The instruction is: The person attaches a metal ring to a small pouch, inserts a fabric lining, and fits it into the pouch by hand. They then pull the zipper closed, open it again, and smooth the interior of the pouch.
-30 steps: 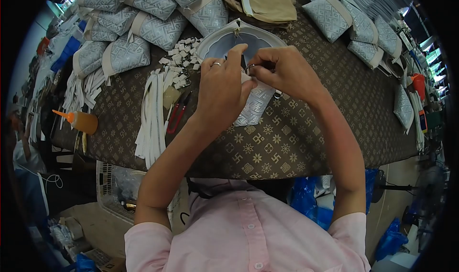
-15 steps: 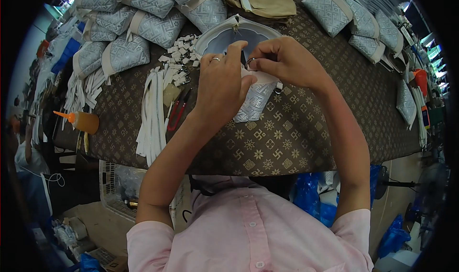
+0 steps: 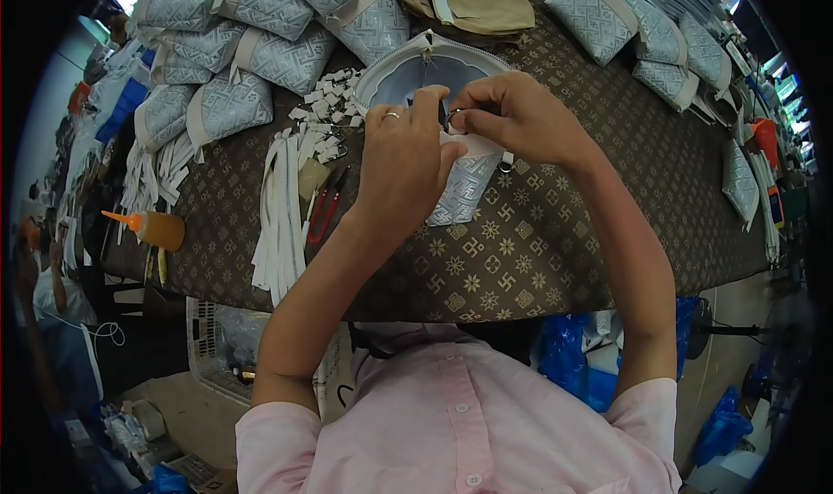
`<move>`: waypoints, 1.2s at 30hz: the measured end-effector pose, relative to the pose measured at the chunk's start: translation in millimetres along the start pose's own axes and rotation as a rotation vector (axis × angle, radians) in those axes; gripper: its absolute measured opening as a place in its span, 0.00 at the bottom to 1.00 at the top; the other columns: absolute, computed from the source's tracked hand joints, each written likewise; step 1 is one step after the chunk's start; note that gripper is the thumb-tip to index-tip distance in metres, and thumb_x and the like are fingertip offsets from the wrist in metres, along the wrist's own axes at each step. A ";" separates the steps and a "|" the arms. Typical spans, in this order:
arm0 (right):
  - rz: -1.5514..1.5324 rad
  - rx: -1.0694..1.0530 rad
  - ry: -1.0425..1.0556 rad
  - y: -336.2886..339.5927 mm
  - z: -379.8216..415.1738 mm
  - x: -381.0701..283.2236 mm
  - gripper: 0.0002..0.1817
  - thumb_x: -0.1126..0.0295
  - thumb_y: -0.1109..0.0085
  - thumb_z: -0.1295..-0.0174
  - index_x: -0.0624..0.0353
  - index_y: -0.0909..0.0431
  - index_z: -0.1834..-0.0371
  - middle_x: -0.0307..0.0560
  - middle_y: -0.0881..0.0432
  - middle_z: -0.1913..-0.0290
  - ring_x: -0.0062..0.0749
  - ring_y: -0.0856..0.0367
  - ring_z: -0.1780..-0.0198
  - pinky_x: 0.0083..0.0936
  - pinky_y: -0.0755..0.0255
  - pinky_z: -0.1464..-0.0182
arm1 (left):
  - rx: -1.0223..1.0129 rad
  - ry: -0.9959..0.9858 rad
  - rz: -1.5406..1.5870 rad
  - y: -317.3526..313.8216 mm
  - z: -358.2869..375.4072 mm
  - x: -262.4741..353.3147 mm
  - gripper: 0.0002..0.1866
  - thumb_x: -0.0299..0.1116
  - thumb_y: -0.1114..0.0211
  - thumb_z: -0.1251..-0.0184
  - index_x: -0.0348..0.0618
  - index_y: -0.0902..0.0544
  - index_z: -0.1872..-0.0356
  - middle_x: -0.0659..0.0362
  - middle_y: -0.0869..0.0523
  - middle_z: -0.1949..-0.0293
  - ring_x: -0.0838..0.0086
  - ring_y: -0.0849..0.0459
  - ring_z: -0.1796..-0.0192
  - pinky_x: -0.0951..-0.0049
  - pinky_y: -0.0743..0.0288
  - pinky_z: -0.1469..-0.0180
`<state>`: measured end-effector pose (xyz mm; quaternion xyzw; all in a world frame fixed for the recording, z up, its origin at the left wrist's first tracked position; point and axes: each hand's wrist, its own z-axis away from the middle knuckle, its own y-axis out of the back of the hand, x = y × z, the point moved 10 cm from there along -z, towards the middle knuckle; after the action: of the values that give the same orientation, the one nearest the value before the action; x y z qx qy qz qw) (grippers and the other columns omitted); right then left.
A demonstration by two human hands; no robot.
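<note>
A silver-grey patterned pouch (image 3: 462,190) lies in front of me, its zipper-edged mouth spread wide at the far side and showing a pale lining. My left hand (image 3: 401,151) grips its near edge, thumb in front and fingers curled over the rim. At that same edge, my right hand (image 3: 514,116) pinches a small white tab with a metal ring (image 3: 454,115); the fingertips partly hide it. Another tab with a dark ring (image 3: 506,163) sticks out on the pouch's right side.
Similar pouches (image 3: 286,55) are piled at the back left, with more pouches (image 3: 599,25) at the back right. Left of my hands are loose white tabs (image 3: 328,99), white zipper strips (image 3: 282,216), red-handled snips (image 3: 325,212) and an orange-tipped bottle (image 3: 162,231). Khaki cloth (image 3: 486,3) lies behind.
Both hands stay at the pouch's edge with almost the same grip. The whole view has shifted slightly; the left fingers sit a little lower.
</note>
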<state>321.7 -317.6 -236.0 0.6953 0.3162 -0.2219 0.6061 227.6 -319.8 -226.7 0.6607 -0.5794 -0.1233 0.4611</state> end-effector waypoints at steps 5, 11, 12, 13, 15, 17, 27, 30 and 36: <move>-0.064 0.000 0.021 -1.4 2.7 -2.9 0.06 0.73 0.47 0.40 0.64 0.23 0.71 0.35 0.23 0.77 0.13 0.31 0.75 0.17 0.36 0.71 | -0.061 0.034 0.035 -1.4 -0.9 -2.0 0.26 0.29 0.33 0.47 0.32 0.31 0.48 0.50 0.22 0.59 0.58 0.21 0.60 0.60 0.38 0.47; 0.019 -0.004 0.092 -1.3 7.7 -8.5 0.06 0.73 0.47 0.39 0.63 0.23 0.70 0.36 0.25 0.79 0.16 0.33 0.76 0.20 0.37 0.72 | -0.046 0.004 0.046 -0.3 -0.3 -1.1 0.23 0.30 0.34 0.46 0.33 0.30 0.50 0.51 0.22 0.58 0.58 0.21 0.59 0.60 0.38 0.47; 0.021 -0.004 0.095 -1.3 8.7 -7.9 0.06 0.73 0.47 0.39 0.63 0.23 0.70 0.36 0.25 0.79 0.16 0.33 0.76 0.20 0.37 0.72 | -0.032 -0.028 0.042 -0.9 0.4 0.7 0.23 0.30 0.34 0.46 0.33 0.30 0.51 0.51 0.22 0.58 0.58 0.22 0.59 0.61 0.38 0.48; 0.025 -0.012 0.098 -1.4 9.7 -7.6 0.06 0.72 0.46 0.39 0.63 0.23 0.69 0.37 0.25 0.79 0.17 0.33 0.76 0.20 0.37 0.72 | -0.018 -0.061 0.037 -0.1 0.3 3.2 0.22 0.30 0.34 0.46 0.34 0.29 0.52 0.51 0.22 0.59 0.58 0.22 0.59 0.61 0.38 0.48; 0.035 -0.017 0.101 0.3 11.5 -10.3 0.07 0.71 0.46 0.39 0.64 0.23 0.69 0.37 0.25 0.79 0.18 0.32 0.76 0.20 0.37 0.72 | -0.031 -0.051 0.054 0.3 0.4 2.5 0.21 0.30 0.34 0.45 0.36 0.29 0.52 0.50 0.21 0.60 0.56 0.23 0.58 0.61 0.38 0.48; -0.090 -0.083 0.102 -2.7 13.9 -15.4 0.06 0.71 0.44 0.41 0.63 0.24 0.65 0.39 0.24 0.76 0.20 0.28 0.74 0.20 0.34 0.70 | -0.043 -0.039 0.069 0.1 0.3 1.2 0.19 0.30 0.33 0.45 0.37 0.28 0.53 0.50 0.20 0.61 0.54 0.24 0.57 0.61 0.38 0.48; 0.057 0.074 0.206 3.1 25.2 -22.6 0.11 0.75 0.41 0.49 0.62 0.25 0.61 0.46 0.20 0.70 0.30 0.20 0.70 0.23 0.28 0.67 | -0.063 -0.105 0.092 3.9 -1.7 1.8 0.12 0.33 0.34 0.45 0.37 0.23 0.65 0.51 0.20 0.68 0.56 0.23 0.62 0.60 0.37 0.50; 0.098 0.105 0.209 4.5 27.0 -23.6 0.11 0.74 0.41 0.49 0.62 0.25 0.61 0.47 0.20 0.70 0.33 0.20 0.70 0.24 0.28 0.67 | -0.172 -0.066 0.066 -1.5 -6.5 -1.8 0.13 0.35 0.33 0.45 0.37 0.21 0.64 0.51 0.20 0.69 0.54 0.23 0.62 0.59 0.35 0.52; 0.057 0.130 0.226 7.8 32.2 -19.9 0.10 0.74 0.41 0.48 0.62 0.25 0.63 0.46 0.21 0.70 0.33 0.20 0.70 0.25 0.28 0.69 | -0.420 -0.122 0.086 -21.3 -18.7 -6.5 0.13 0.39 0.34 0.43 0.39 0.20 0.68 0.52 0.21 0.71 0.56 0.23 0.64 0.59 0.33 0.61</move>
<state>315.7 -353.2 -222.2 0.7622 0.3477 -0.1449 0.5264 252.6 -307.4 -234.8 0.5162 -0.5954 -0.2610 0.5576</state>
